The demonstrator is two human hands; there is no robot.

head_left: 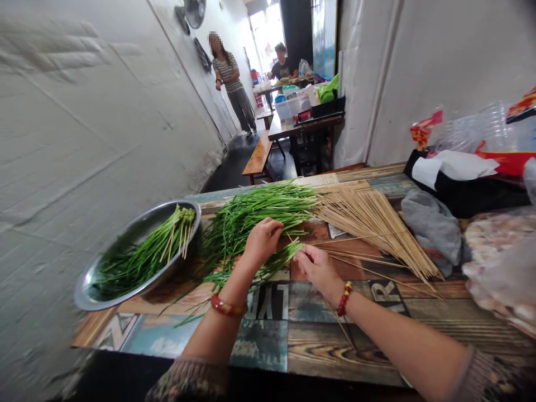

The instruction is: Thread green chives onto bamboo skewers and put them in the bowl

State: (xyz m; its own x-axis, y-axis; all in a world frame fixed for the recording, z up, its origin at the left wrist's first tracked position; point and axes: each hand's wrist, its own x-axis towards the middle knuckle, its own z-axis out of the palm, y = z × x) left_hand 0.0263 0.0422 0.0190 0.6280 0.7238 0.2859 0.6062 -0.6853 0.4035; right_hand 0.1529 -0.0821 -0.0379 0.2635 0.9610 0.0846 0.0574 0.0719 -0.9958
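Observation:
My right hand [315, 267] is closed on the pale ends of a small bunch of garlic chives [274, 265], whose green leaves trail left under my left wrist. A thin bamboo skewer [341, 326] slants out below that hand, and a short thin tip shows above the bunch. My left hand [263, 240] is pinched just left of the bunch; anything between its fingers is hidden. Right behind it lies a large pile of garlic chives [259, 215]. A fan of bamboo skewers [372, 223] spreads to the right, with several loose ones nearer my right hand.
At the left, a metal basin [138, 293] holds skewered chive bunches [167, 240]. Plastic bags [433, 229] and a bag of pale pieces [502, 268] crowd the patterned table's right side. Beyond are a bench [257, 153], a loaded table, a standing person [230, 75] and a seated person [282, 66].

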